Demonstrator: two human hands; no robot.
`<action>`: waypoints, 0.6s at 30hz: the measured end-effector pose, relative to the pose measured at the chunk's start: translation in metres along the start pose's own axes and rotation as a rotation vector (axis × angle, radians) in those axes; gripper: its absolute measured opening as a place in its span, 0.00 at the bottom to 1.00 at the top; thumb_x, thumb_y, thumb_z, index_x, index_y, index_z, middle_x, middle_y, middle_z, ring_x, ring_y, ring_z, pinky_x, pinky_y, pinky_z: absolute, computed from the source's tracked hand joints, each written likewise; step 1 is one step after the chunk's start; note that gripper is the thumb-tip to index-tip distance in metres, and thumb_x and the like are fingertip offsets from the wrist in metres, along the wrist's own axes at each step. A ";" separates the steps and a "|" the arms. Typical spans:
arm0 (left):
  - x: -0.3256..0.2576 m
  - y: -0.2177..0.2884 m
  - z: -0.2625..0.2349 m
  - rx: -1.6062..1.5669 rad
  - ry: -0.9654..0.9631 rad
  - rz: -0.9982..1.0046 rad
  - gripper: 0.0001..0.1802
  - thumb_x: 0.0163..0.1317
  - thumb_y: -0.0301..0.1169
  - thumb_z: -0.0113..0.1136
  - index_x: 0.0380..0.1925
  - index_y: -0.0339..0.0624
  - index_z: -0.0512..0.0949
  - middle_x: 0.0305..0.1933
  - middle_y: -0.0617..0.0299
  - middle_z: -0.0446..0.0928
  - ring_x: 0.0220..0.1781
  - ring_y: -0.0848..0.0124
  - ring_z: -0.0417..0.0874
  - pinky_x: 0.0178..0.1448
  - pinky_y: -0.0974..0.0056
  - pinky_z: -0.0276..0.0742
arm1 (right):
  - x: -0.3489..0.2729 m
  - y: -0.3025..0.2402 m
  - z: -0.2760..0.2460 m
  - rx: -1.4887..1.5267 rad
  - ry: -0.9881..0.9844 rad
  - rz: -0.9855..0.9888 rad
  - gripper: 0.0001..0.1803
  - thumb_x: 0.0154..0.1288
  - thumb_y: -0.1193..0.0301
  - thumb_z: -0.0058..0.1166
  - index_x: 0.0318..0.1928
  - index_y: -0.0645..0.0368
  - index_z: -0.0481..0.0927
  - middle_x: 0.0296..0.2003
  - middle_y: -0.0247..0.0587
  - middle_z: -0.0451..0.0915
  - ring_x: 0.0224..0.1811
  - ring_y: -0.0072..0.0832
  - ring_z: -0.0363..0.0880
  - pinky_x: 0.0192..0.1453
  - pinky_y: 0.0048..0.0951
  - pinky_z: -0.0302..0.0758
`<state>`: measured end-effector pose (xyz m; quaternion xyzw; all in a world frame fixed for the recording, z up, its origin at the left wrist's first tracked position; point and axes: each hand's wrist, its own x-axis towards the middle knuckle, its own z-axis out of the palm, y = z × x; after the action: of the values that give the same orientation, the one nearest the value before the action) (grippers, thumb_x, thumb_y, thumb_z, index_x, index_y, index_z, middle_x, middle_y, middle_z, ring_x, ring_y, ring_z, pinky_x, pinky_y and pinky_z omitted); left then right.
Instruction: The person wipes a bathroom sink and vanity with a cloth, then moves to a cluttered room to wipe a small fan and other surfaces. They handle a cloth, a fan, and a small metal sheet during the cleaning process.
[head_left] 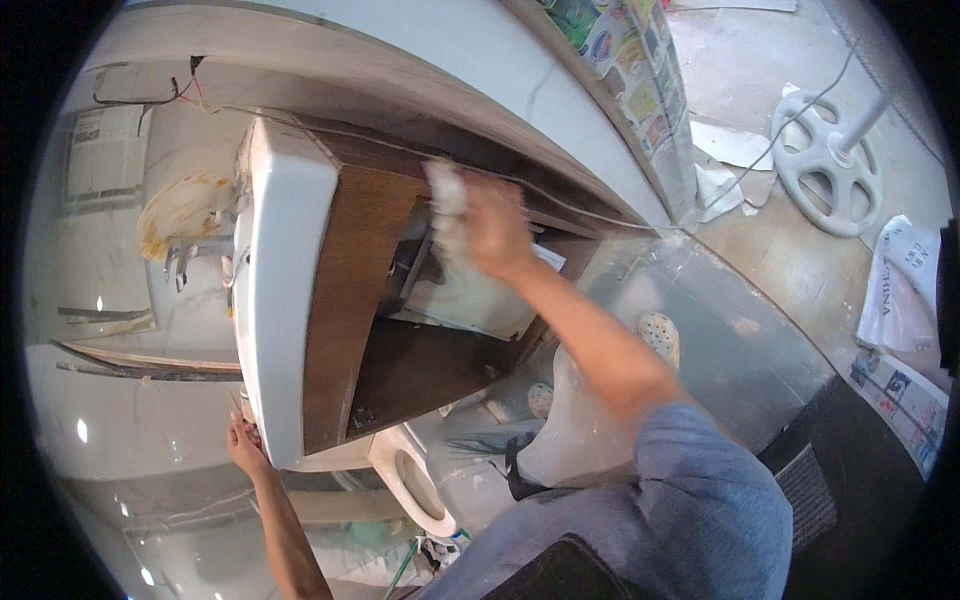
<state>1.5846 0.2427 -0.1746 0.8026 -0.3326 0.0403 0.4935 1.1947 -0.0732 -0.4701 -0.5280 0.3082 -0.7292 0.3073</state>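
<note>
A brown wooden vanity cabinet (345, 270) with an open front carries a white washbasin (290, 280) with a metal faucet (200, 250). My right hand (497, 225) is closed on a whitish cloth (447, 190), at the upper edge of the cabinet's opening. Motion smears both, so whether the cloth touches the wood is unclear. My left hand (246, 446) is beside the basin's near left corner, its fingers curled around something small I cannot make out. Pale and dark things lie inside the cabinet, partly hidden by my right arm.
A toilet (415, 480) stands below the cabinet. A plate with yellow smears (185, 215) lies by the faucet. Loose wires (185, 95) hang at the upper left. A white wheel-shaped base (830, 160), paper and a white printed bag (900, 290) are on the floor at right.
</note>
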 end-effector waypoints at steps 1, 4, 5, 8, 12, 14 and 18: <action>0.002 0.004 0.004 0.003 0.018 0.010 0.16 0.73 0.42 0.60 0.31 0.42 0.78 0.19 0.77 0.66 0.18 0.88 0.60 0.20 0.76 0.53 | -0.016 0.031 -0.004 -0.117 -0.040 0.072 0.20 0.64 0.71 0.49 0.55 0.64 0.77 0.53 0.54 0.79 0.58 0.53 0.74 0.63 0.51 0.65; 0.006 -0.003 0.004 -0.027 -0.051 -0.002 0.15 0.73 0.42 0.60 0.33 0.42 0.78 0.19 0.77 0.66 0.18 0.88 0.60 0.20 0.77 0.54 | -0.037 0.059 -0.002 -0.215 -0.072 0.160 0.22 0.61 0.72 0.50 0.57 0.60 0.76 0.56 0.53 0.78 0.62 0.51 0.72 0.64 0.51 0.63; 0.006 -0.002 0.002 -0.003 -0.056 0.008 0.15 0.73 0.42 0.60 0.34 0.42 0.78 0.20 0.77 0.66 0.18 0.89 0.60 0.20 0.77 0.55 | -0.036 0.058 -0.002 -0.206 -0.061 0.153 0.23 0.60 0.72 0.50 0.58 0.59 0.75 0.57 0.52 0.77 0.63 0.51 0.72 0.63 0.51 0.63; -0.002 0.007 0.010 0.033 -0.090 -0.009 0.15 0.73 0.42 0.60 0.37 0.41 0.78 0.21 0.78 0.66 0.18 0.89 0.60 0.21 0.79 0.55 | -0.035 0.059 -0.011 -0.239 -0.115 0.122 0.22 0.61 0.73 0.50 0.57 0.58 0.77 0.58 0.49 0.77 0.62 0.51 0.72 0.63 0.52 0.64; 0.001 0.008 0.010 0.078 -0.040 -0.005 0.16 0.73 0.43 0.60 0.38 0.41 0.79 0.21 0.78 0.65 0.19 0.89 0.60 0.21 0.79 0.56 | 0.018 0.014 0.015 -0.157 -0.090 -0.100 0.22 0.61 0.69 0.54 0.57 0.56 0.78 0.57 0.46 0.78 0.59 0.46 0.75 0.62 0.50 0.67; 0.006 0.000 0.007 0.091 -0.065 0.011 0.16 0.73 0.43 0.60 0.38 0.40 0.79 0.21 0.78 0.64 0.19 0.89 0.60 0.21 0.79 0.56 | 0.018 0.004 0.029 -0.227 -0.009 -0.125 0.21 0.61 0.68 0.55 0.56 0.56 0.78 0.56 0.44 0.79 0.57 0.44 0.75 0.60 0.48 0.67; -0.010 0.010 0.016 0.063 -0.062 -0.002 0.17 0.73 0.44 0.59 0.37 0.40 0.78 0.20 0.79 0.63 0.19 0.89 0.61 0.21 0.79 0.58 | -0.013 0.034 0.020 -0.433 -0.019 -0.065 0.22 0.60 0.68 0.56 0.56 0.56 0.77 0.53 0.42 0.79 0.54 0.40 0.76 0.57 0.48 0.67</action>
<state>1.5671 0.2317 -0.1788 0.8190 -0.3456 0.0256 0.4574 1.2209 -0.0868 -0.4992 -0.5983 0.4373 -0.6506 0.1658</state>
